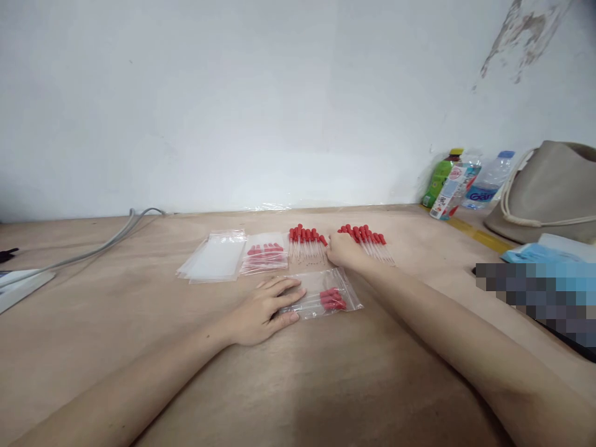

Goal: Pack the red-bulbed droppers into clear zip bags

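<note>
My left hand (261, 310) lies with fingers spread on the left part of a clear zip bag (311, 308), which holds several red-bulb droppers (333, 299). Beyond the bag my right hand (345, 251) is closed in a pinch at a tilted red-bulb dropper (323, 240), at the right end of a row of such droppers (302, 239); its fingertips are partly hidden. A second group of droppers (367, 239) lies just right of this hand, partly covered by it. Their thin clear stems point towards me.
Flat zip bags (216, 257) lie at the left, beside a stack of filled bags (264, 257). A grey cable (107, 242) crosses the table's left side. Bottles (440, 180), a carton (449, 192), a grey bag (549, 192) and a blue packet (549, 264) stand or lie right.
</note>
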`<state>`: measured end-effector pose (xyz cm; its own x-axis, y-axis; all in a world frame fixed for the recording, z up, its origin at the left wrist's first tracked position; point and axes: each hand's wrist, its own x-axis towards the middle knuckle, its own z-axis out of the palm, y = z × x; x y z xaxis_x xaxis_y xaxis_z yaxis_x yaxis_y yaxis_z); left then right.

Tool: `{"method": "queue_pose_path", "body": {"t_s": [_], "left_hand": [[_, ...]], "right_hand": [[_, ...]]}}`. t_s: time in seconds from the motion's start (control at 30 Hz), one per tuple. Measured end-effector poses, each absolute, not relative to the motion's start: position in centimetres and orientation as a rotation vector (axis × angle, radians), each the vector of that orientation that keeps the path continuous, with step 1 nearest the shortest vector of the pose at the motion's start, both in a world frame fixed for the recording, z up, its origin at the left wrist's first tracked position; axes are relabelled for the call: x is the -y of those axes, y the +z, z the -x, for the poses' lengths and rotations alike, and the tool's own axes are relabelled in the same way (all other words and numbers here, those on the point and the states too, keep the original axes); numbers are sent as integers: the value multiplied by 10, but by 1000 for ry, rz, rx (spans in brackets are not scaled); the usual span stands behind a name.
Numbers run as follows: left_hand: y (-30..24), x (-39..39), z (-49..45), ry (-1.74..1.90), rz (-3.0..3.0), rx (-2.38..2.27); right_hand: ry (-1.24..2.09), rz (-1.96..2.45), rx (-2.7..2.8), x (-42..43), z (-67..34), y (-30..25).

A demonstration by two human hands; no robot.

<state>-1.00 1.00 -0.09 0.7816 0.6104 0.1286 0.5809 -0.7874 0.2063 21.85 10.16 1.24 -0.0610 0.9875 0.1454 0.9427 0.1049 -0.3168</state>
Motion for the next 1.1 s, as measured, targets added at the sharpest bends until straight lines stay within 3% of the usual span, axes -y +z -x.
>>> {"method": "queue_pose_path", "body": {"t_s": [0.3,0.5,0.7,0.93,1.1], "left_hand": [[0,-10,11,245,-2829,-950],[0,-11,10,248,-2816,-950],[0,-11,10,264,-2828,-950],[0,-8,10,269,-2796,-999],[0,-7,11,268,-2799,-995]], "right_hand": [[202,1859,2060,-97,-229,23],[697,1313,1538,-66,-279,19],[887,1205,1096,-42,-272,-16],[1184,1075,1015,-32,-260,-19],[1296,1097,1254,-28,-268,-19]]}}
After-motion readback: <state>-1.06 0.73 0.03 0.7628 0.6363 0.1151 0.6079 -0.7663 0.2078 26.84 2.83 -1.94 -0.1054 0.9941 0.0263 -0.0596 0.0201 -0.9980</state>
